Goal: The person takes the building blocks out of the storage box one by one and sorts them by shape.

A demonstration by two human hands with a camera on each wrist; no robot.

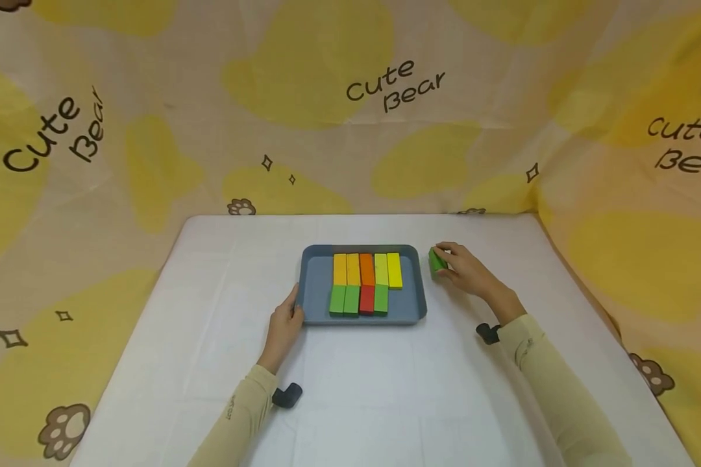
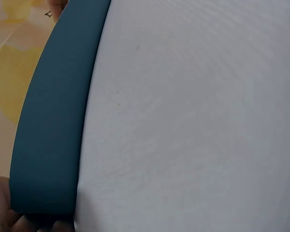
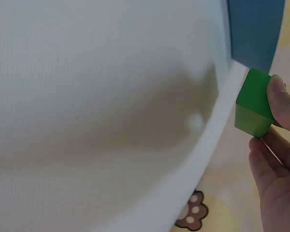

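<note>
A blue-grey tray [image 1: 315,292] lies on the white table, its front wall [image 2: 53,111] filling the left of the left wrist view. My left hand [image 1: 284,326] grips the tray at its left edge, near the front corner. Inside, a back row has yellow-orange blocks, an orange block [image 1: 367,269], a pale yellow-green block and a yellow block [image 1: 394,271]. The front row has green blocks [image 1: 337,300] and one red block [image 1: 367,299]. Right of the tray, my right hand [image 1: 467,272] pinches a green block [image 3: 253,104] between thumb and fingers.
A white cloth [image 1: 356,402] covers the table. Patterned yellow and beige fabric [image 1: 327,130] rises behind it and at both sides. Dark wrist cameras hang by the left cuff [image 1: 287,395] and the right cuff [image 1: 488,333].
</note>
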